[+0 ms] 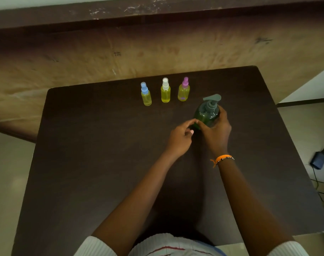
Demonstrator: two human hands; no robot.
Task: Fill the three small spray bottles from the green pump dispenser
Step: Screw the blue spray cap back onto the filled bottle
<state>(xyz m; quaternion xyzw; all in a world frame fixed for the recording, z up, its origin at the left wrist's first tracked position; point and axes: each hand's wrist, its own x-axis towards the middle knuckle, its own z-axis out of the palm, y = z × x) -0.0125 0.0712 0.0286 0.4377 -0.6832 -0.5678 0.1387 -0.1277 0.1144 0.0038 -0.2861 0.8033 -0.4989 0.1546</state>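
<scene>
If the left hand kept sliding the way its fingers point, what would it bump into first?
Probably the green pump bottle. The left hand points up and to the right, and its fingertips already seem to touch the bottle's lower side, next to the right hand holding it.

I see three small spray bottles [164,91] standing in a close row near the far edge of the dark table [102,163], with narrow gaps between them. The green pump bottle [207,113] stands just right of the row. Both of my forearms cross the near half; the left half lies open.
</scene>
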